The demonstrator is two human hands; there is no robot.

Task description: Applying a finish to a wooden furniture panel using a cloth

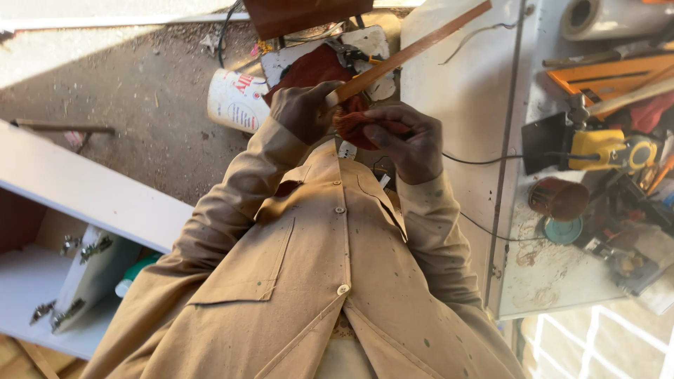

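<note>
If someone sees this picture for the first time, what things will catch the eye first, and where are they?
First comes the long wooden strip, running from the top right down to the left hand, which grips its lower end. Beside it, the right hand presses a reddish-brown rag against that end. Below them a tan work coat fills the middle, and on the right a white workbench holds a yellow tool and a round brown tin.

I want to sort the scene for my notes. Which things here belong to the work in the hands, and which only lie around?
In hand:
- wooden strip, held by the left hand
- reddish rag, held by the right hand

Lying about:
- yellow power tool
- brown cup
- white bucket
- white cabinet
- orange square
</note>
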